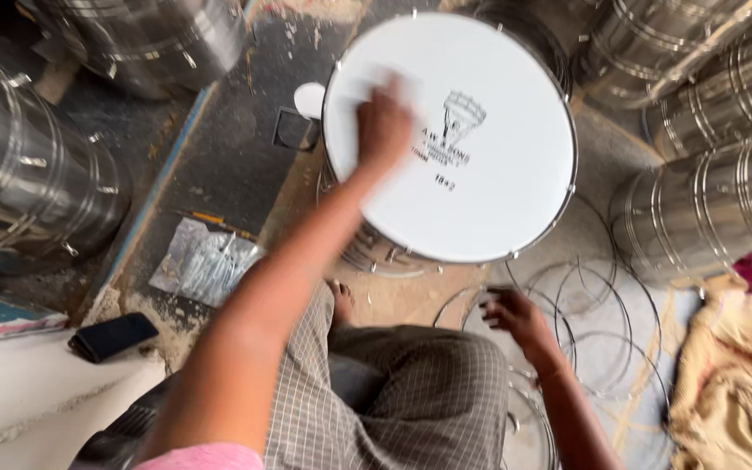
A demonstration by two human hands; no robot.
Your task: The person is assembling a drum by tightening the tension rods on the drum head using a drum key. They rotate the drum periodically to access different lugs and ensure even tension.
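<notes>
Under my left hand (383,122) lies the white drum head (480,174), straight ahead of my knees; that hand is blurred, and I cannot tell whether it is spread or closed. Beside my right hand (520,320), fingers loosely curled and holding nothing, thin wire hoops (607,322) lie on the floor.

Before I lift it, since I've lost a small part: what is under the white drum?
Under the white drum, thin metal rings poke out at its lower edge on the floor. Whatever lies directly beneath stays hidden. The left hand rests on its drumhead.
</notes>
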